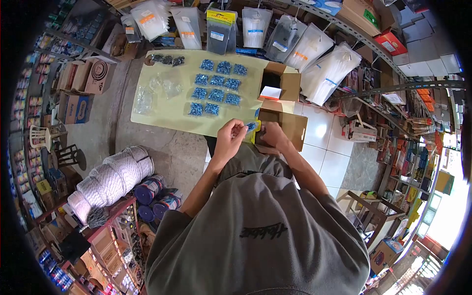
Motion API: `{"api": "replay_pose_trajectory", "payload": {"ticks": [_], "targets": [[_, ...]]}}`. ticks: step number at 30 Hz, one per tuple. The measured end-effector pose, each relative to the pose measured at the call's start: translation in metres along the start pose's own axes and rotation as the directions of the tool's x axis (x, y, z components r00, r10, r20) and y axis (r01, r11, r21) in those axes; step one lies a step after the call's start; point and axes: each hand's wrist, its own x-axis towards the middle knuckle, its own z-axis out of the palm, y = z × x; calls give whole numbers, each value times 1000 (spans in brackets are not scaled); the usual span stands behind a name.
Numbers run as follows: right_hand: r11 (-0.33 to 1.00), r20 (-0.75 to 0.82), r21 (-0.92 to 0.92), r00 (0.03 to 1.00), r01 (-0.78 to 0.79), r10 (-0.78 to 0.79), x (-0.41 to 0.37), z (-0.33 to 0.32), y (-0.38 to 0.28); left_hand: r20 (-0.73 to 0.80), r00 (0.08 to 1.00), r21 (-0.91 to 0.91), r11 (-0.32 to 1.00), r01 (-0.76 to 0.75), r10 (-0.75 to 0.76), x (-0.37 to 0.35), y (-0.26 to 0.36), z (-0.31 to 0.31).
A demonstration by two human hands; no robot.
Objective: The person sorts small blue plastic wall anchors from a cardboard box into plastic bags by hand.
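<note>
My left hand (231, 140) is closed at the table's front edge, its fingers pinching a small clear packet of blue pieces (251, 126). Just right of it, my right hand (273, 135) is at the near open cardboard box (294, 129), beside a yellow item (255, 133); its fingertips are partly hidden, and what they hold cannot be made out. Several clear packets of blue pieces (217, 80) lie in rows on the pale yellow table (172, 118). Empty-looking clear bags (169, 87) and dark packets (169, 60) lie at the left.
Another open box (290, 86) with dark contents and a white card (270, 92) stands at the table's right end. Bags of cable ties (327, 73) hang along the far side. Rope rolls (115, 177) stand lower left, and a metal shelf edge (354, 37) runs upper right.
</note>
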Motion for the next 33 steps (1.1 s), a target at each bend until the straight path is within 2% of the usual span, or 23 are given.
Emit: {"api": "replay_pose_trajectory", "payload": {"ticks": [1,2,4,5,6,7,8,10,14,23,26,28,32,33], "targets": [[977,-131,213,990,-14,42,-8,-16,-10,-1,1000,12,1000,-2,2,1,-2,-1],[977,-132,212,990,-15,44,-15,-31,-19,0,1000,23,1000,-3,3,1,-4,-1],[840,-126,515,955,-169,270,-27,-56,-35,12,1000,27,1000,-2,2,2,-9,0],[840,-131,515,953,-170,273,-31,-63,-39,22,1000,32,999,0,-1,4,-8,1],[652,-80,745,951,-141,298,-34,-70,-43,28,1000,32,999,-3,2,5,-8,3],[403,-24,909,952,-106,306,-38,-76,-45,40,999,35,999,4,-5,5,-6,5],[401,-28,910,950,-104,311,-40,-81,-49,52,999,39,999,11,-13,5,-4,8],[303,-30,951,965,-52,259,-44,-88,-55,85,996,66,998,11,-17,6,-2,11],[281,-58,960,961,-20,270,-44,-88,-58,143,990,85,996,-6,-6,6,3,17],[297,-28,953,966,-51,255,-51,-95,-63,161,987,103,994,-40,23,6,6,20],[292,-37,955,951,-56,305,-51,-97,-66,157,987,88,995,-35,21,7,8,21],[309,-111,951,944,10,311,-50,-94,-66,154,988,88,996,-20,7,7,9,20],[363,-136,932,947,22,292,-47,-89,-67,146,989,96,995,-17,3,7,10,21],[415,-149,910,943,13,297,-47,-88,-68,145,989,97,995,-17,3,7,10,21]]}}
